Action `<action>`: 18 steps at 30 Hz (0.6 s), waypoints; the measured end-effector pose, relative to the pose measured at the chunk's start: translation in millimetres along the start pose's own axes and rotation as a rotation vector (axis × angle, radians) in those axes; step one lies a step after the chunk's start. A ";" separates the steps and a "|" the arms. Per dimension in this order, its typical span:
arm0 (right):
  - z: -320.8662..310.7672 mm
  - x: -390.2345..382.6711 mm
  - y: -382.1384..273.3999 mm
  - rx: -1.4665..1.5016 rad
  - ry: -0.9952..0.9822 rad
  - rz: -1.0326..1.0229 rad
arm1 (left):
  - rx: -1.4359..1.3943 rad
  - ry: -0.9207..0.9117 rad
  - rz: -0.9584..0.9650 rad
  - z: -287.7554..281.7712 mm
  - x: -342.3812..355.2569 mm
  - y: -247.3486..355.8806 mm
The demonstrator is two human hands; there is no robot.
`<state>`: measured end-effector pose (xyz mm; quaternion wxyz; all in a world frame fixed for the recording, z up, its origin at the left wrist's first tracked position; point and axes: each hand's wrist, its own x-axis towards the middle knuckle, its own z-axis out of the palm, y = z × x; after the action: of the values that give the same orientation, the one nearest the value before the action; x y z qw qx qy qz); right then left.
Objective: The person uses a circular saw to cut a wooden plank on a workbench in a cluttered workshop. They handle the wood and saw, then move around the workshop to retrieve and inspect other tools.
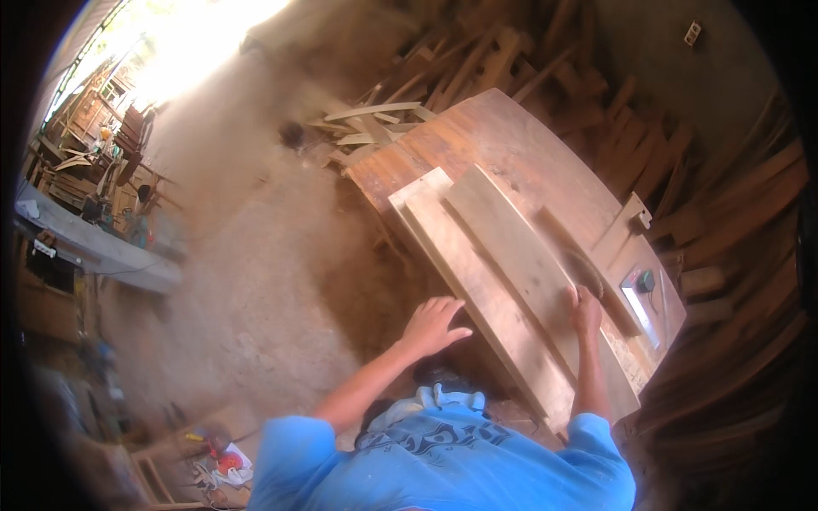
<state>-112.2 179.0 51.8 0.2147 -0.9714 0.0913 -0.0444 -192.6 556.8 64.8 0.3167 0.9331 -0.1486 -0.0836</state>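
Observation:
Two long, pale wooden boards lie side by side at a slant on a wooden table (pixel 528 128). My left hand (pixel 436 326) is open, thumb and fingers apart, with its fingertips at the outer edge of the left board (pixel 477 281). My right hand (pixel 584 308) is closed on the far right edge of the right board (pixel 516 234); the fingers are partly hidden. Just right of that hand lies a narrow wooden strip (pixel 590 271). Farther right on the tabletop are a metal-edged square tool (pixel 639 313) and a small dark green object (pixel 645 280).
A notched wood piece (pixel 626 223) sits at the table's right edge. Piled planks (pixel 733 230) crowd the right side and back. Light offcuts (pixel 375 119) lie beyond the far corner. Dusty floor (pixel 247 255) spreads left, toward a long grey beam (pixel 102 251).

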 end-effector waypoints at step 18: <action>28.6 41.8 34.1 0.201 -0.233 0.198 | 0.417 -0.295 0.530 36.3 125.5 -15.4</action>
<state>-73.1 152.1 13.4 0.3234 -0.9298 0.1559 0.0809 -80.0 506.4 19.1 0.1054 0.8847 -0.4429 -0.1002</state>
